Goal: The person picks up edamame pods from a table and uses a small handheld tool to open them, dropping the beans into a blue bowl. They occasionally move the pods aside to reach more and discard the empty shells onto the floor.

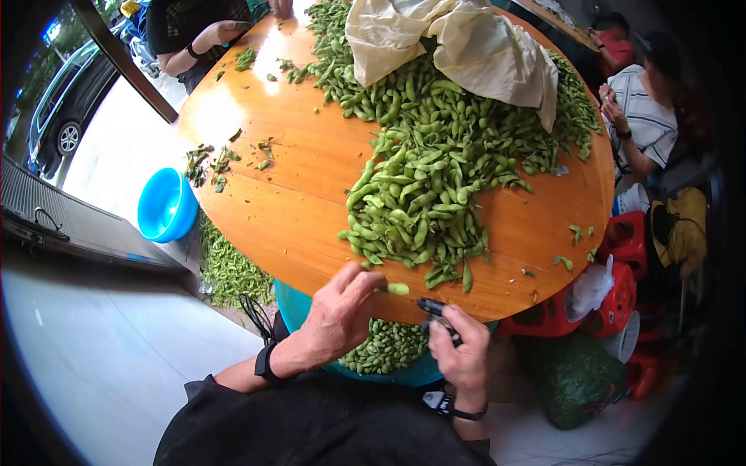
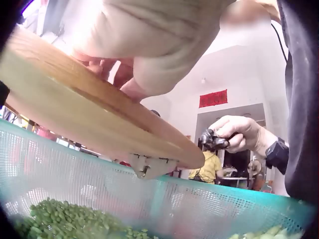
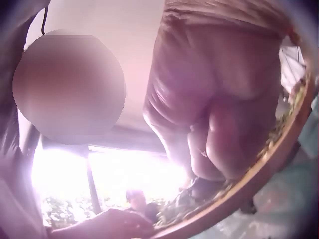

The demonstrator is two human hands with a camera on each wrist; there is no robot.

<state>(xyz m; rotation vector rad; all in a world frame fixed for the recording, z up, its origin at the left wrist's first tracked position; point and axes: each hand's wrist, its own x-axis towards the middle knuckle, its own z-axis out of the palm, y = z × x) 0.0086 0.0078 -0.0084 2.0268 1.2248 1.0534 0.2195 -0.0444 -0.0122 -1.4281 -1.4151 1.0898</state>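
Observation:
Close over the near edge of a round wooden table (image 1: 311, 210), my left hand (image 1: 334, 318) pinches a green soybean pod (image 1: 398, 289) that juts out to the right of its fingertips. My right hand (image 1: 461, 353) grips a small black tool (image 1: 432, 307), its end pointing toward the pod. In the left wrist view the tool (image 2: 212, 139) shows as dark, rounded pieces in the fist; its kind is unclear. A large pile of green pods (image 1: 420, 179) covers the table ahead. Below the edge, a teal mesh basket (image 2: 239, 199) contains green beans (image 1: 385, 346).
A cream cloth (image 1: 489, 58) lies over the far pods. Leaf scraps (image 1: 210, 167) are scattered at the left. A blue basin (image 1: 167, 206) and more pods (image 1: 229, 264) are on the floor. Red stools (image 1: 622, 291) and a dark green bag (image 1: 575, 380) stand right. Other people sit around.

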